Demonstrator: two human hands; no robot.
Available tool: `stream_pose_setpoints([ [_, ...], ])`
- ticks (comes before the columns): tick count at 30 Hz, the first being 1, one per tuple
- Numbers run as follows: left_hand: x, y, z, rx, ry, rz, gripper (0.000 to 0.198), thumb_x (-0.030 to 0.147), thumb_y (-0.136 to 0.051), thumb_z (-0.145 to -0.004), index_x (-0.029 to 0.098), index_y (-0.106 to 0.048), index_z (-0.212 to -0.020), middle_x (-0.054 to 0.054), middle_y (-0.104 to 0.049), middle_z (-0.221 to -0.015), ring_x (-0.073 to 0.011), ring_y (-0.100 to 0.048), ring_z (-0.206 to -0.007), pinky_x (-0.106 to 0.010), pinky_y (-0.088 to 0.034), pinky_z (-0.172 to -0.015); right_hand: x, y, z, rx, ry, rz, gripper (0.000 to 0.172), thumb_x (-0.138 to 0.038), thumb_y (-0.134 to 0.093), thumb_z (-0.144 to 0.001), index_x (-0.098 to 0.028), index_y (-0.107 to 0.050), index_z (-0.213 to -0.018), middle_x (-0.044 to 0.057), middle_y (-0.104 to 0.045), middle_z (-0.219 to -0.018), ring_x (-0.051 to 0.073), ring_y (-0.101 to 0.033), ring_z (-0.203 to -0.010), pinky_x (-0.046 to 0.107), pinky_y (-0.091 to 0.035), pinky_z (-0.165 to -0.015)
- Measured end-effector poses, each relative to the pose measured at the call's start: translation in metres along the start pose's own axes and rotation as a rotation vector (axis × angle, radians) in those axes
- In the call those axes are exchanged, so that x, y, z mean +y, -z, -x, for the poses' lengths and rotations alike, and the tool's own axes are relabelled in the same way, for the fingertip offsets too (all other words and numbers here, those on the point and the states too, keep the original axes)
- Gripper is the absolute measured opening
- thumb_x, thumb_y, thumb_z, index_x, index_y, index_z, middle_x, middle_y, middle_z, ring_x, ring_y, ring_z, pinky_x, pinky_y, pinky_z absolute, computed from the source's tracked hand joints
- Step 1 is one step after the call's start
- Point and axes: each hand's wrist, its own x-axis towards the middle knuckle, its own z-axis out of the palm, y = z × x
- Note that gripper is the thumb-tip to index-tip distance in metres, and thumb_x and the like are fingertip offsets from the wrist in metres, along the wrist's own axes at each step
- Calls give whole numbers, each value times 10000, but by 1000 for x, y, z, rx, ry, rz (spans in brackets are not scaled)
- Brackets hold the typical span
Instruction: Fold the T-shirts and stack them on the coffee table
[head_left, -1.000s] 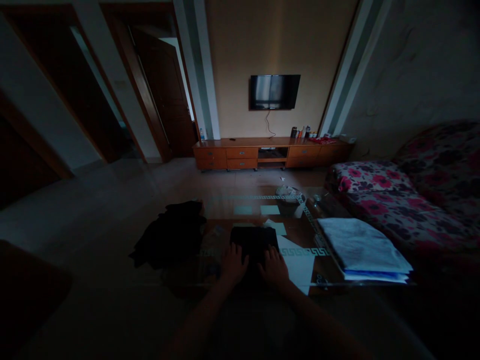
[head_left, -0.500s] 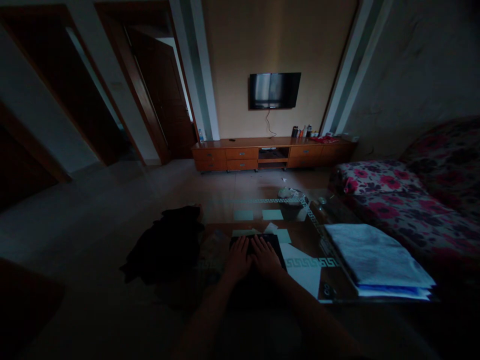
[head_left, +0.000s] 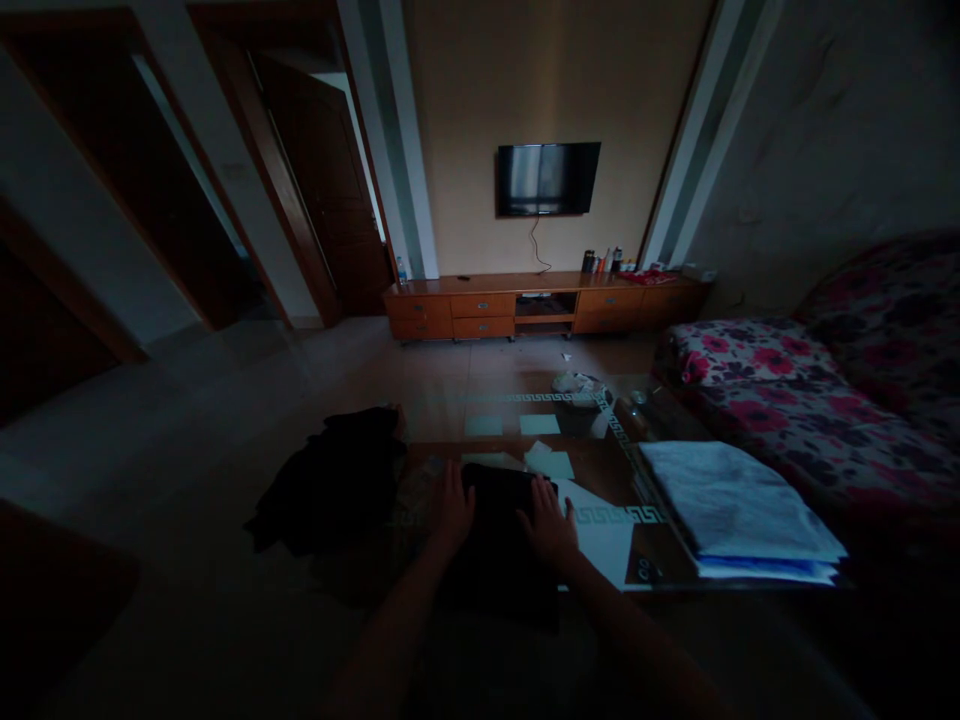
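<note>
A black folded cloth, seemingly a garment [head_left: 499, 530], lies on the glass table [head_left: 450, 400] in front of me. My left hand [head_left: 453, 505] rests along its left edge with the fingers stretched forward. On its right side lies my right hand [head_left: 550, 520], palm down, fingers spread. To the left, a heap of black cloth [head_left: 330, 485] sits on the table's end. At the right is a stack of folded light-blue and blue cloth [head_left: 742, 510]. The dim light hides the black cloth's folds.
White sheets [head_left: 600, 530] and pale green cards [head_left: 538, 424] show at the table. A crumpled plastic bag [head_left: 581, 388] appears beyond the middle. A flowered sofa [head_left: 802, 420] stands at the right. A wooden TV cabinet [head_left: 484, 305] runs along the far wall beneath a television [head_left: 547, 180].
My hands have moved apart, from side by side at the middle of the black cloth to its left and right edges. The view has shifted slightly.
</note>
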Motion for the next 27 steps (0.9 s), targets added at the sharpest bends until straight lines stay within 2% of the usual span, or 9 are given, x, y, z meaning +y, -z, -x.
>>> stream_pose_setpoints([
  [3, 6, 19, 16, 42, -30, -30, 542, 293, -343, -980, 136, -435, -1491, -161, -444, -1558, -303, -378, -1454, -484, -273, -1209, -10, 3, 24, 49, -148, 65, 730, -503, -240, -1007, -60, -262, -1587, 212, -153, -1660, 371, -202, -1514, 668, -226, -1117],
  [7, 19, 35, 58, -67, -81, -47, 555, 297, -435, -939, 130, -472, -1467, -166, -407, -1577, -317, -359, -1460, -489, -266, -1212, -10, 21, 39, 100, -262, 200, 732, -474, -365, -977, 75, -454, -1453, 385, -430, -1466, 469, -417, -1355, 648, -269, -1067],
  [9, 21, 37, 82, -212, -217, -11, 675, 425, -516, -916, 166, -399, -1528, -167, -367, -1603, -338, -335, -1473, -510, -259, -1212, -3, 33, 39, 105, -203, 191, 679, -430, -420, -965, 21, -459, -1471, 343, -452, -1475, 453, -410, -1371, 633, -253, -1089],
  [12, 16, 38, 105, -438, -587, 52, 1003, 622, -648, -793, 298, -170, -1613, -101, -211, -1679, -364, -201, -1529, -581, -151, -1231, 17, 47, 43, 16, 92, 116, 602, -363, -434, -969, -182, -409, -1543, 150, -307, -1634, 339, -265, -1496, 539, -226, -1164],
  [15, 3, 40, 107, -543, -762, 31, 1130, 593, -741, -712, 378, -88, -1609, -59, -120, -1700, -376, -115, -1546, -626, -82, -1221, 35, 51, 58, -106, 258, 71, 585, -401, -410, -990, -284, -368, -1562, 64, -265, -1661, 276, -230, -1518, 467, -262, -1171],
  [18, -7, 42, 99, -519, -722, -18, 1010, 403, -763, -737, 457, -201, -1574, -28, -135, -1698, -348, -140, -1547, -607, -82, -1226, 42, 52, 74, -127, 190, 88, 587, -436, -461, -963, -272, -421, -1525, 124, -388, -1594, 330, -359, -1437, 513, -360, -1084],
  [22, -11, 41, 95, -401, -433, -88, 1060, 193, -747, -678, 406, -235, -1581, -81, -98, -1698, -372, -113, -1546, -626, -106, -1215, 38, 59, 74, -68, 57, 59, 428, -410, -494, -937, -219, -598, -1305, 169, -547, -1398, 337, -515, -1262, 464, -461, -948],
  [25, -9, 41, 93, -481, -327, -50, 1144, 168, -741, -595, 307, -219, -1602, -134, -78, -1693, -388, -151, -1536, -598, -180, -1215, 38, 65, 57, 34, -176, -58, 475, -338, -516, -912, -151, -548, -1347, 221, -531, -1385, 355, -526, -1263, 445, -485, -922],
  [27, -7, 42, 88, -549, -280, 36, 1061, 153, -688, -603, 262, -297, -1583, -138, -126, -1688, -348, -241, -1522, -519, -255, -1217, 41, 68, 43, 31, -283, -156, 552, -309, -567, -869, -79, -525, -1369, 267, -551, -1349, 375, -547, -1255, 448, -491, -927],
])
